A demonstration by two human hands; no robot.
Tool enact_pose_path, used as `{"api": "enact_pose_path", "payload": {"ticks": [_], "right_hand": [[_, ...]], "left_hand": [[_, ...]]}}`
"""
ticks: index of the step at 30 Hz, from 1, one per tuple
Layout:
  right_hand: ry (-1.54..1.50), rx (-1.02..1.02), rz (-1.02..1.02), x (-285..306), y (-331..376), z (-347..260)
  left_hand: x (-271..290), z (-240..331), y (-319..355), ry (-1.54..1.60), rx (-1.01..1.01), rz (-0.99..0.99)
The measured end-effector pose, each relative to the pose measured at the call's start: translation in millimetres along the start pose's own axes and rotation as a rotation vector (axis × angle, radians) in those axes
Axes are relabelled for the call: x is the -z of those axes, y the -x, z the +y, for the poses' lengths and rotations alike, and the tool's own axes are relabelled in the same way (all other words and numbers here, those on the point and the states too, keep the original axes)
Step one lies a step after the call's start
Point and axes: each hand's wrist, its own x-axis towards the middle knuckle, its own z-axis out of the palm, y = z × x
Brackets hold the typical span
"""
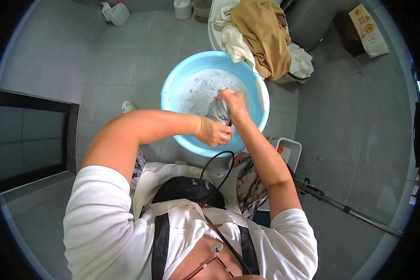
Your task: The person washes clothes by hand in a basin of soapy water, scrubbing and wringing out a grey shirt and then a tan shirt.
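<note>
A light blue plastic basin [172, 84] holds foamy, soapy water. Over it both my hands grip a wet grey-and-white garment [218, 112], twisted into a tight bundle. My left hand [212, 132] clasps its lower end near the basin's front rim. My right hand [232, 100] closes on its upper end, just above the suds. Most of the garment is hidden between the hands.
Behind the basin a white stand carries a tan cloth [262, 35] and white towels [235, 42]. A white jug [117, 13] stands at the back left, a small white basket [287, 150] by my right knee, a metal pole [350, 212] at the right, a dark-framed glass panel [28, 135] at the left.
</note>
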Motion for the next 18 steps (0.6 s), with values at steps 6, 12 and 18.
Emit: {"api": "enact_pose_path", "payload": {"ticks": [6,12,18], "right_hand": [[0.011,0.021,0.036,6,0,9],[-0.49,-0.154,0.058,22,-8,3],[-0.621,-0.121,0.061,44,-3,-20]], "left_hand": [[-9,3,-2,0.075,-0.052,-0.053],[17,-16,-2,0.142,0.024,-0.12],[72,0,-7,0.327,0.794,0.108]]}}
